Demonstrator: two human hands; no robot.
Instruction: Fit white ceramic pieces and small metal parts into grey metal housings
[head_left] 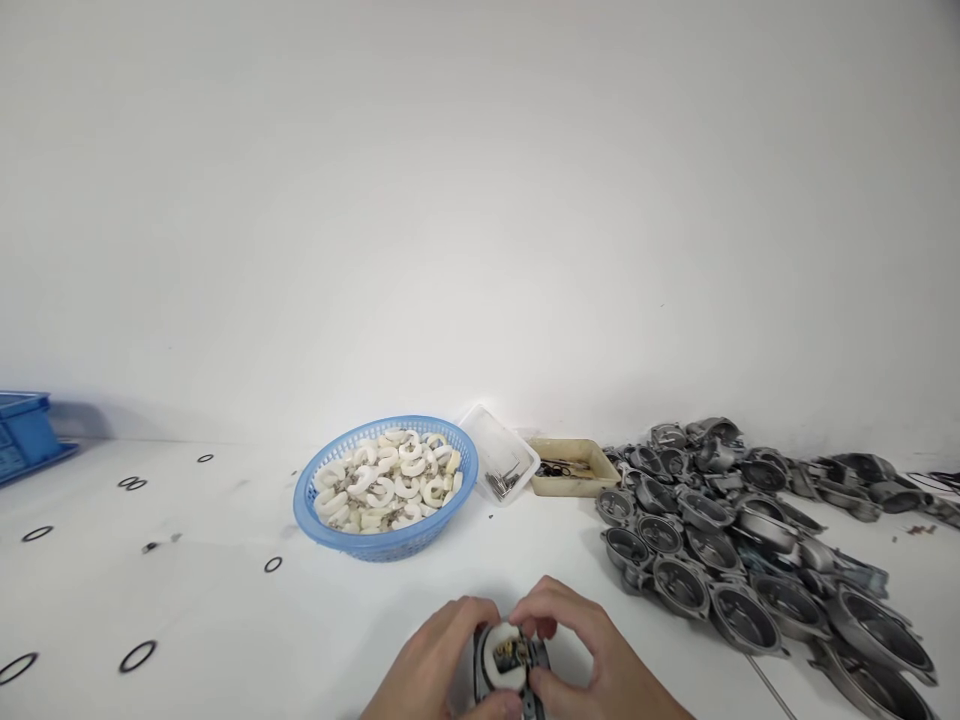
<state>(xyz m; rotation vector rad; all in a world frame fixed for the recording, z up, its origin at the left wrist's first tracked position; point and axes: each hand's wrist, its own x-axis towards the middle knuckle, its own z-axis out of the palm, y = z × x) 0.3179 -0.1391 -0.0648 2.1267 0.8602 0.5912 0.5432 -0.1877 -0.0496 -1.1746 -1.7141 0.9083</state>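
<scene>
At the bottom middle, my left hand (pixel 431 665) and my right hand (pixel 592 655) together hold one grey metal housing (pixel 510 665). A white curved piece with a small brass part sits inside it. My right fingertips press on the top of that white piece, and my left thumb rests on the housing's left rim. The lower part of the housing is cut off by the frame's edge.
A blue basket (pixel 386 485) of white curved pieces stands beyond my hands. A clear tray (pixel 499 465) with small pins and a beige tray (pixel 570 465) sit behind it. Several grey housings (pixel 750 545) are heaped at the right. Black O-rings (pixel 137 656) lie scattered at left; a blue crate (pixel 26 435) sits far left.
</scene>
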